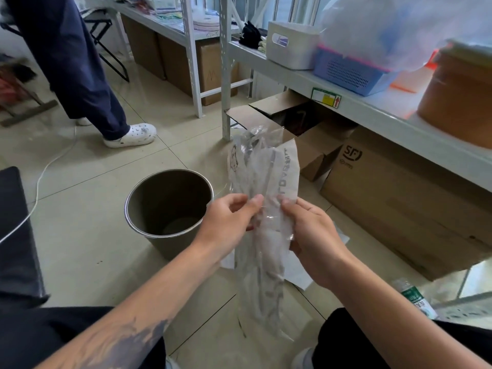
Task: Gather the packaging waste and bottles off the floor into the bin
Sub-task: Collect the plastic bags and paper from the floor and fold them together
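Note:
A long clear plastic wrapper (262, 171) with grey print hangs upright in front of me, held by both hands. My left hand (226, 219) pinches its left edge between thumb and fingers. My right hand (311, 235) grips its right side with curled fingers. The grey metal bin (138, 206) stands open on the tiled floor just left of my left hand, with something pale at its bottom. A plastic bottle (414, 299) with a green label lies on the floor at the lower right. White paper scraps (298, 275) lie on the floor under the wrapper.
Cardboard boxes (394, 198) sit under a white metal shelf (354, 102) at the right, one of them open. Another person's legs (87, 83) stand at the upper left. A white cable (40, 179) runs across the floor on the left, beside a dark seat edge (16, 230).

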